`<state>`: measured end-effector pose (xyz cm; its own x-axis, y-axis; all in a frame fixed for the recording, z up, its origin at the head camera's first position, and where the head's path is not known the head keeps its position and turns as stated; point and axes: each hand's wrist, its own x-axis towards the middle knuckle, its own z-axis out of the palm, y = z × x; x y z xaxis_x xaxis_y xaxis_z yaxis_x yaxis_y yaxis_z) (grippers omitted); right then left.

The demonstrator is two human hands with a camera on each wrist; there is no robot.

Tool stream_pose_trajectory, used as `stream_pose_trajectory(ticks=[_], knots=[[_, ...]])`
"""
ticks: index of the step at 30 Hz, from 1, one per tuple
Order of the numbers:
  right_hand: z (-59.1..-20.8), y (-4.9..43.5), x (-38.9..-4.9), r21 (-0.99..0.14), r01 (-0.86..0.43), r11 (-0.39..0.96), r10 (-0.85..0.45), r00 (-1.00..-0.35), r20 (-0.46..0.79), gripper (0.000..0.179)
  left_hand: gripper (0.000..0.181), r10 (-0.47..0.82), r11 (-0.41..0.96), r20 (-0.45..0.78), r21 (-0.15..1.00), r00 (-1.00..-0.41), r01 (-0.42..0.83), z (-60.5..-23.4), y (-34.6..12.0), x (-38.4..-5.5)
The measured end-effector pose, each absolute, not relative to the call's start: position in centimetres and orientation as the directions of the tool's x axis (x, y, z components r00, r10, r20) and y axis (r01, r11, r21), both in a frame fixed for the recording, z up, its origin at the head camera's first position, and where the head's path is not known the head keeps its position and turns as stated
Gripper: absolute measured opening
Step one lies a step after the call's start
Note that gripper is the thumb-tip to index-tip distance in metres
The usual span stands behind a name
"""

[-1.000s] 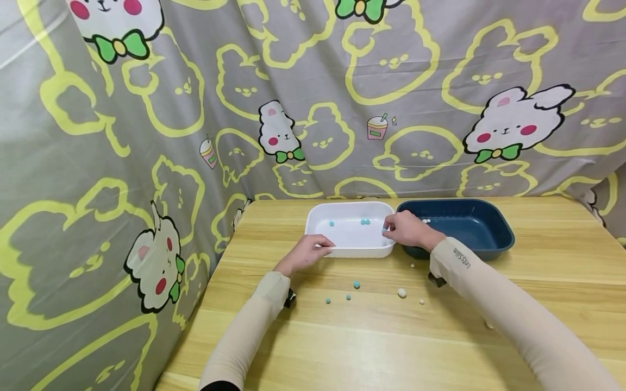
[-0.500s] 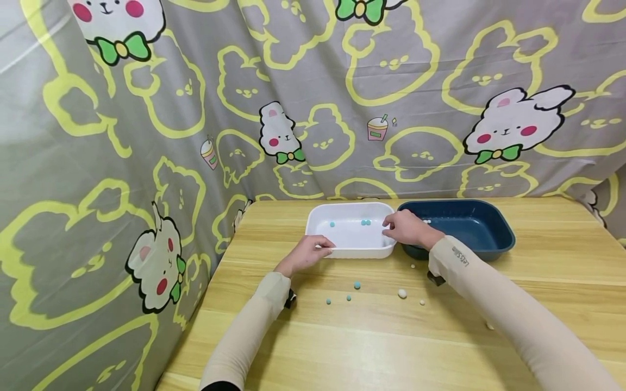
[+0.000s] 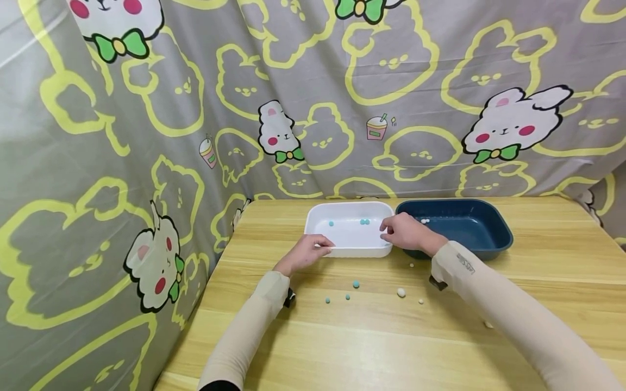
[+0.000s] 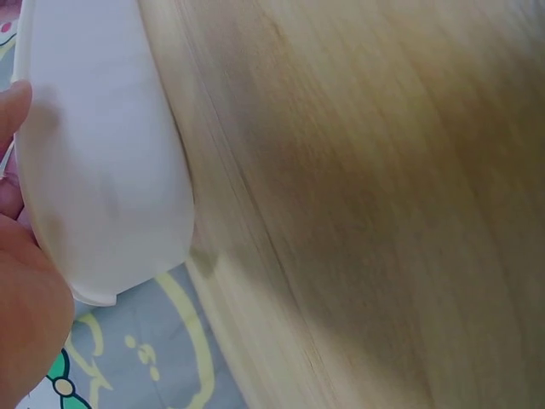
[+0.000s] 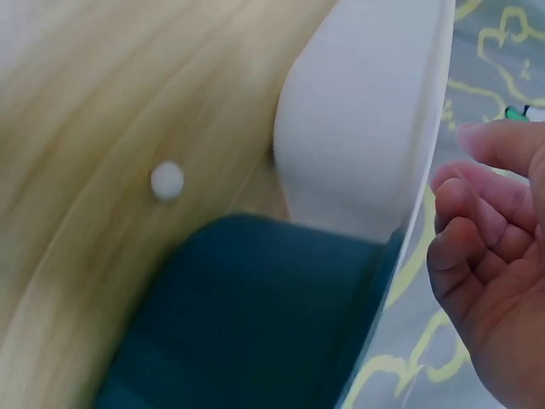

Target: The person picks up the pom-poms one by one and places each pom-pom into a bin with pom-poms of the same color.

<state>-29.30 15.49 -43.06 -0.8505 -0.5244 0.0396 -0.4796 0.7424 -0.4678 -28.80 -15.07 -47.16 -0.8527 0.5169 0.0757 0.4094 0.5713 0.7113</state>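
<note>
My left hand (image 3: 308, 253) grips the near rim of the white tray (image 3: 349, 252); the left wrist view shows the thumb (image 4: 12, 109) against its outer wall. Over the tray's right end is my right hand (image 3: 407, 230), fingers loosely curled and thumb apart, with nothing seen between them. Inside the tray lie a teal ball (image 3: 331, 223) at left and a pair of teal balls (image 3: 364, 221) farther right. The dark blue tray (image 3: 506, 239) adjoins on the right, with small white balls (image 3: 425, 221) in it, partly behind my right hand.
On the wooden table (image 3: 381, 342) before the trays lie a larger teal ball (image 3: 356, 284), two smaller teal balls (image 3: 348, 297), a larger white ball (image 3: 401, 292) and small white balls (image 3: 421, 301). A patterned curtain (image 3: 323, 81) hangs behind and to the left.
A teal ball seen at my right fingertips one second ago is no longer visible there; the fingers have parted. My left hand stays on the white tray's rim.
</note>
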Motion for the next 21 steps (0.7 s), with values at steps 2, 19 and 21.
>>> stream_pose_trajectory(ticks=[2, 19, 21], knots=[[-42.8, 15.1, -28.6, -0.470, -0.502, 0.726, -0.542, -0.839, 0.060, 0.019, 0.012, 0.519, 0.571, 0.078, 0.710, -0.851, 0.413, -47.1, -15.1, -28.8], [-44.8, 10.1, -24.0, -0.503, -0.724, 0.472, -0.807, -0.584, 0.083, 0.010, 0.012, 0.524, 0.571, 0.077, 0.707, -0.848, 0.417, -47.1, -15.3, -28.9], [-45.4, 9.7, -23.9, -0.487, -0.731, 0.478, -0.816, -0.575, 0.064, 0.013, 0.011, 0.520, 0.576, 0.076, 0.704, -0.851, 0.415, -47.1, -15.3, -28.9]])
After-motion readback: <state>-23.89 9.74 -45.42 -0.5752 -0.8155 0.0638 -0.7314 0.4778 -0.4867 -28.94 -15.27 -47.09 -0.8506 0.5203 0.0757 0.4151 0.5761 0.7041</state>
